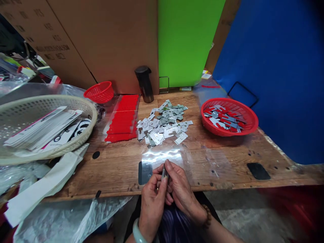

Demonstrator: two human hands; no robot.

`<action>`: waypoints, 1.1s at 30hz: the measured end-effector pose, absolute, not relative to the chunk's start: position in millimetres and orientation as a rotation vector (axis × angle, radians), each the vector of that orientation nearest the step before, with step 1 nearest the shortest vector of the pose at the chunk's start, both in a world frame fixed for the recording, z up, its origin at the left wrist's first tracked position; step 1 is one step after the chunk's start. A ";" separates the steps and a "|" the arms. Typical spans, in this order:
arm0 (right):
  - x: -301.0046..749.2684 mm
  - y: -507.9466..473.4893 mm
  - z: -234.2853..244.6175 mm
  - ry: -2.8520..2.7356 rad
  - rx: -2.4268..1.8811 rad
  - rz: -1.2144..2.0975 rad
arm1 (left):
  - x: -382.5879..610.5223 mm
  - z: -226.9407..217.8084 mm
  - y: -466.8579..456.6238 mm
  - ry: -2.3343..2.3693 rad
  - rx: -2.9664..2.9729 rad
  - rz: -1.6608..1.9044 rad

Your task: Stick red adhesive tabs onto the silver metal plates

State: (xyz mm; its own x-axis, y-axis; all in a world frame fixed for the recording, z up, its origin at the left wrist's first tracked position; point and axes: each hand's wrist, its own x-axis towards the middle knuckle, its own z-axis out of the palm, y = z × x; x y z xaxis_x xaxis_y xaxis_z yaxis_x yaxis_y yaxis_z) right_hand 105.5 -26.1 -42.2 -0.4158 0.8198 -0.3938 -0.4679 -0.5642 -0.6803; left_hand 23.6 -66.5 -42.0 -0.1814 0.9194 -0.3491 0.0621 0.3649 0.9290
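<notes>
My left hand [152,199] and my right hand [181,190] meet at the near edge of the wooden table [227,158], both pinched on one small grey metal piece [164,172] held upright between the fingertips. A clear plastic sheet [164,158] lies just beyond them. Further back sits a loose pile of small metal plates [162,123]. Red plastic strips [123,118] lie to the pile's left.
A red basket [249,126] holding finished pieces stands at the right. A large beige basket [76,141] of printed cards is at the left, a small red basket [100,91] and a black cylinder [144,83] at the back. Cardboard, green and blue panels wall the table.
</notes>
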 end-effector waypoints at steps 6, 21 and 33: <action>103.2 -20.8 -35.6 -0.709 -0.968 1.886 | 21.0 -40.3 -73.3 1.621 1.183 0.960; 103.6 -30.3 -40.3 -0.771 -0.854 2.053 | 29.5 -39.6 -78.3 1.579 0.991 1.098; 110.5 -30.4 -32.2 -0.627 -0.671 2.201 | 25.1 -35.6 -72.8 1.556 0.949 1.091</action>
